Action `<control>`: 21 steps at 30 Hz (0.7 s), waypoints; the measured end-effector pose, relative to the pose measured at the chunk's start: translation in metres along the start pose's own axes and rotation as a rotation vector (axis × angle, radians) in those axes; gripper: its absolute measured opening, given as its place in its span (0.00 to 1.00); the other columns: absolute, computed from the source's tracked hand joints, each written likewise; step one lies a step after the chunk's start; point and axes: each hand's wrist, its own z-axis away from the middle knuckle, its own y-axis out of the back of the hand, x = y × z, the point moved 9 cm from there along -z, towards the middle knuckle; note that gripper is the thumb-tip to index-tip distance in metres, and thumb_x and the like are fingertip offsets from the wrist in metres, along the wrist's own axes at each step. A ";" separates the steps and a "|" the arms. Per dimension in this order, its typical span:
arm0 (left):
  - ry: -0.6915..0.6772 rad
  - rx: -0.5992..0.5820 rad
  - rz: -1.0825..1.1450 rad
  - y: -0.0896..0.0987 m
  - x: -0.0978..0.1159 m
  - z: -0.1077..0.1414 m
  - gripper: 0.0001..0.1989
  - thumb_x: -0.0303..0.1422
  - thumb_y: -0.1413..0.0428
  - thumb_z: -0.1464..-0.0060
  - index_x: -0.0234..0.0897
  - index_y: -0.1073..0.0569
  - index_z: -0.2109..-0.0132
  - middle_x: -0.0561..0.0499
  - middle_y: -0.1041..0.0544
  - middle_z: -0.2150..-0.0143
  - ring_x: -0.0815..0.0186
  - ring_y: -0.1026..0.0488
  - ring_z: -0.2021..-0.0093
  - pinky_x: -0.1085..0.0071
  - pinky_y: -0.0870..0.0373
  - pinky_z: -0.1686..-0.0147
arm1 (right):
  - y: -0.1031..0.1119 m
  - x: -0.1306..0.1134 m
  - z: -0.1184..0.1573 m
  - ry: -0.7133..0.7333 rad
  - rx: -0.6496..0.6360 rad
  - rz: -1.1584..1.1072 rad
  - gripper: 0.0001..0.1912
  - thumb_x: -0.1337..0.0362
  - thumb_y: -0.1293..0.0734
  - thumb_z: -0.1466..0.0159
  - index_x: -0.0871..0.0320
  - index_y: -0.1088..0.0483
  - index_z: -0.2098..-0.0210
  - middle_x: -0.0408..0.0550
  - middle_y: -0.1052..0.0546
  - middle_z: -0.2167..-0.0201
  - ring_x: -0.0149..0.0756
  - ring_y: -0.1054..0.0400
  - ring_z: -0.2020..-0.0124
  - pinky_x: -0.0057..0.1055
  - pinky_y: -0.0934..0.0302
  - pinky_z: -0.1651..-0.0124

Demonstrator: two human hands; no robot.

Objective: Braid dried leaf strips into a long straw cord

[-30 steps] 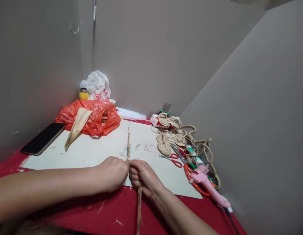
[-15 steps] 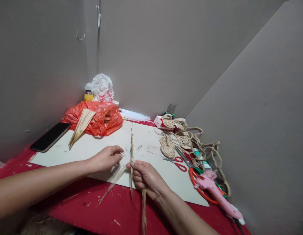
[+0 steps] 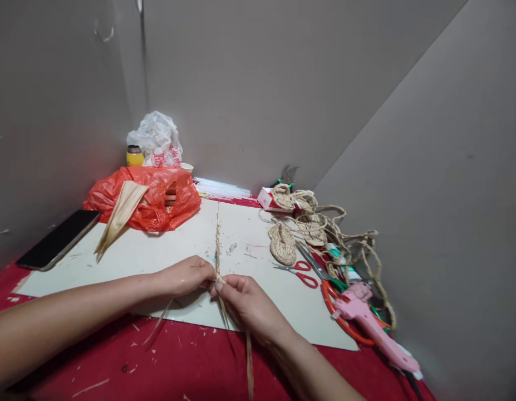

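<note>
A thin braid of dry, straw-coloured husk strips [image 3: 217,239] runs away from me down the middle of a white board [image 3: 186,250]. My right hand [image 3: 251,306] pinches its near end between thumb and forefinger, and a loose strip [image 3: 250,356] hangs below that palm. Close against the same end, my left hand [image 3: 195,277] has its fingers closed; a strip trails out beneath it toward the red cloth [image 3: 157,367]. The exact grip of the left fingertips is partly hidden. Another short loose end hangs between the hands.
On the right lie red-handled scissors [image 3: 303,273], coiled braids [image 3: 283,245], larger shears and a pink glue gun [image 3: 370,323]. At left are a phone [image 3: 57,239], a dry husk [image 3: 122,214] and a red plastic bag [image 3: 157,195]. White sticks [image 3: 222,188] lie behind the board.
My left hand, apart from the braid before with fingers spread, has moved right and closed at the braid's near end. The right hand still pinches there. The view has shifted slightly.
</note>
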 end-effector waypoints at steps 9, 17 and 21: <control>0.134 -0.112 0.110 -0.015 -0.004 0.002 0.12 0.37 0.50 0.50 0.35 0.34 0.77 0.62 0.48 0.88 0.76 0.56 0.86 0.74 0.60 0.83 | 0.005 -0.016 0.004 0.153 0.024 0.326 0.17 0.58 0.40 0.37 0.63 0.25 0.69 0.41 0.36 0.81 0.28 0.48 0.78 0.24 0.52 0.74; 0.159 0.050 0.068 -0.009 -0.010 0.002 0.11 0.34 0.51 0.51 0.34 0.33 0.77 0.60 0.45 0.88 0.76 0.54 0.85 0.75 0.58 0.82 | 0.018 -0.027 0.016 0.176 0.107 0.654 0.15 0.60 0.41 0.36 0.60 0.34 0.77 0.40 0.36 0.80 0.28 0.45 0.76 0.24 0.51 0.74; 0.076 0.074 0.067 -0.009 -0.008 0.000 0.11 0.32 0.51 0.52 0.33 0.32 0.78 0.56 0.35 0.81 0.75 0.45 0.79 0.76 0.47 0.75 | 0.010 -0.023 0.019 0.082 0.018 0.533 0.15 0.61 0.43 0.35 0.59 0.37 0.77 0.38 0.42 0.82 0.27 0.49 0.79 0.23 0.53 0.76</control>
